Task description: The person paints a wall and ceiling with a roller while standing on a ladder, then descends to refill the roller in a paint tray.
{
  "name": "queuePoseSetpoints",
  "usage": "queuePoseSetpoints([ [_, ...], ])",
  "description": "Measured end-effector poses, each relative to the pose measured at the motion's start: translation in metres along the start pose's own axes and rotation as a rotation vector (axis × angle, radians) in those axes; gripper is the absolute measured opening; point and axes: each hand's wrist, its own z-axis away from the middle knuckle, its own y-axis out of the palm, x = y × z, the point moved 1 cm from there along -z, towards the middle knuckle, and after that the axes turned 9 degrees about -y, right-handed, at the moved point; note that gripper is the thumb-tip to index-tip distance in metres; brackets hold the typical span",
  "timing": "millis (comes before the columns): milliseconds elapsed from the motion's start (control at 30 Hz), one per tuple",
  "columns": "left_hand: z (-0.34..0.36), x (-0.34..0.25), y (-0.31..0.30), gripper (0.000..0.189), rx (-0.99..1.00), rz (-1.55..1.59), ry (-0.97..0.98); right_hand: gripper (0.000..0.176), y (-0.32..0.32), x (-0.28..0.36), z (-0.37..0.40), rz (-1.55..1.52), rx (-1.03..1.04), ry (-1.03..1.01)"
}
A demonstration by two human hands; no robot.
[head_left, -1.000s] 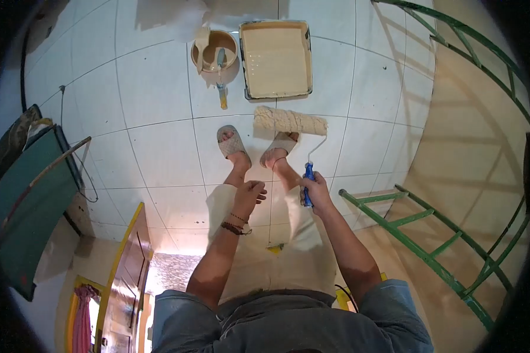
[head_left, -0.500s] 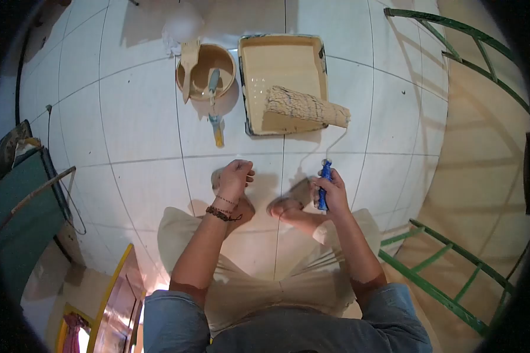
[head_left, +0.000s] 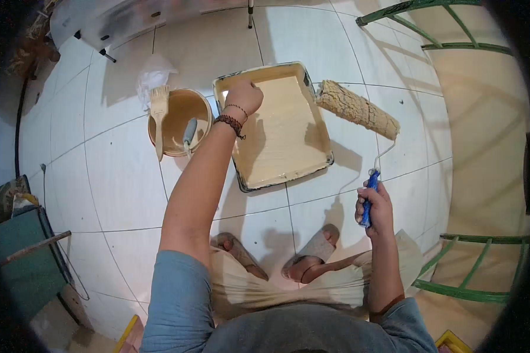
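Observation:
My right hand point(head_left: 376, 207) is wrapped round the blue handle of a paint roller point(head_left: 359, 110). The roller's thick, paint-coated sleeve is held up to the right of the paint tray point(head_left: 330, 160). Cream paint coats the dark-rimmed tray. My left hand point(head_left: 243, 97) reaches over the upper left part of the tray, its fingers curled closed; I cannot tell whether they hold anything. Left of the tray stands a round bucket point(head_left: 204, 109) with cream paint inside. Across its left rim lies a flat paintbrush point(head_left: 159, 117), and a grey-handled tool point(head_left: 189, 130) leans at its right side.
A crumpled white plastic bag point(head_left: 153, 76) lies behind the bucket. Green metal frames stand at the upper right point(head_left: 436, 6) and lower right point(head_left: 477, 265). At the left is a green panel point(head_left: 26, 253) with a stick point(head_left: 38, 247) across it. Both feet rest on the tiles before the tray.
My left hand has gone from in front of my legs forward over the tray. The roller has come off the tray to the right. The camera view has shifted.

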Motion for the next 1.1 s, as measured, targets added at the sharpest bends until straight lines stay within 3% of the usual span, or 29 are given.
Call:
queuePoseSetpoints([
  [400, -0.079, 0.006, -0.004, 0.029, 0.025, -0.324, 0.137, 0.023, -0.039, -0.031, 0.04, 0.161, -0.019, 0.105],
  [433, -0.087, 0.0, -0.004, 0.033, 0.216, -0.481, 0.042, 0.024, -0.042, -0.031, 0.044, 0.158, -0.02, 0.109],
  [533, -0.095, -0.006, 0.0, 0.033, 0.195, -0.644, 0.055, 0.025, -0.048, -0.034, 0.054, 0.135, -0.044, 0.122],
  [733, -0.158, 0.033, 0.051, 0.032, 0.207, -0.444, 0.165, 0.025, -0.071, -0.051, 0.07, 0.229, -0.123, 0.119],
  [833, -0.159, 0.023, 0.05, 0.03, 0.223, -0.495, 0.096, 0.025, -0.074, -0.055, 0.071, 0.208, -0.16, 0.121],
  [1100, -0.157, 0.02, 0.035, 0.029, 0.143, -0.403, 0.203, 0.025, -0.073, -0.052, 0.07, 0.206, -0.178, 0.107],
])
